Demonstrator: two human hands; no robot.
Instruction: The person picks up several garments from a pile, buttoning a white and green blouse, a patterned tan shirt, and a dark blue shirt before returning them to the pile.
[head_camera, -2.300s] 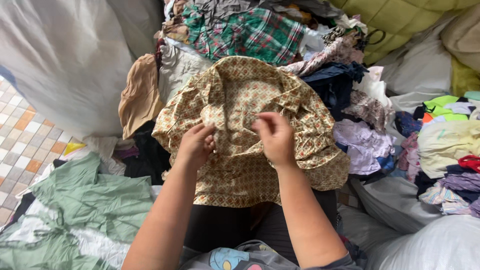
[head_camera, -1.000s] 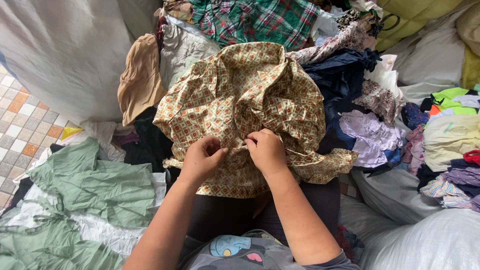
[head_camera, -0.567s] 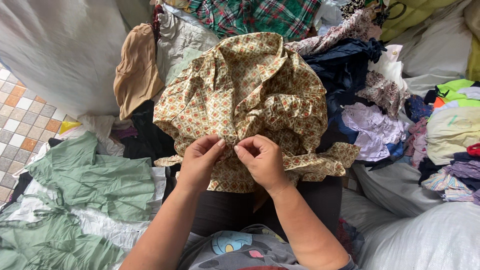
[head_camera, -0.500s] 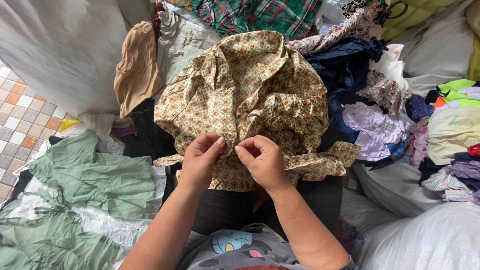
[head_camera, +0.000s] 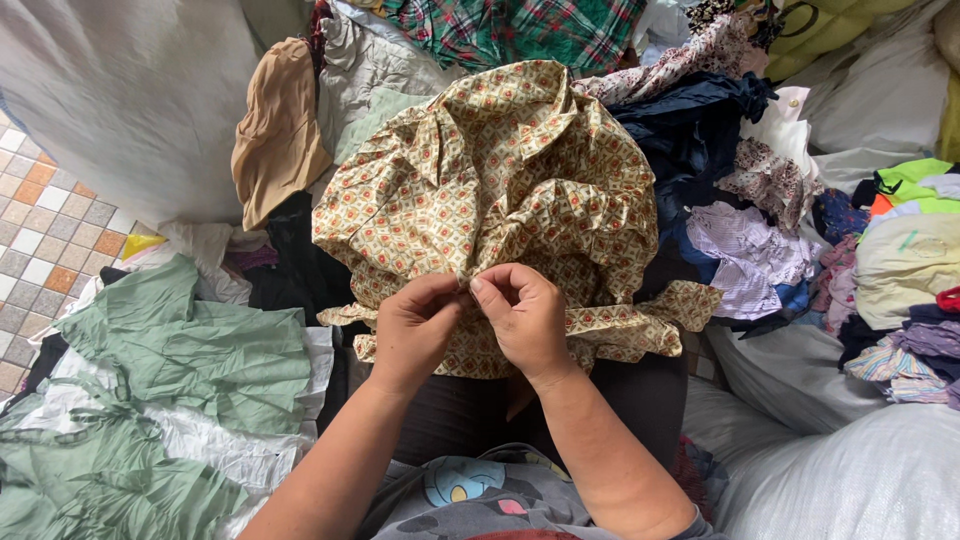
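Note:
A crumpled beige shirt (head_camera: 500, 180) with a small red-and-brown diamond print lies on my lap, its collar turned away from me. My left hand (head_camera: 415, 330) and my right hand (head_camera: 522, 318) meet at the shirt's front near its lower edge, each pinching a fold of the printed cloth between thumb and fingers. The fingertips almost touch each other. What lies between the fingertips is hidden by the fingers.
A heap of mixed clothes rises behind the shirt, with a green plaid piece (head_camera: 510, 25) on top and a dark blue garment (head_camera: 690, 130) to the right. Green crumpled cloth (head_camera: 180, 360) lies at my left. White sacks (head_camera: 860, 480) stand at right; tiled floor (head_camera: 40, 230) shows at left.
Both hands have worked down the shirt front from the chest toward the lower edge. The shirt has bunched up more and its hem has drawn closer to me.

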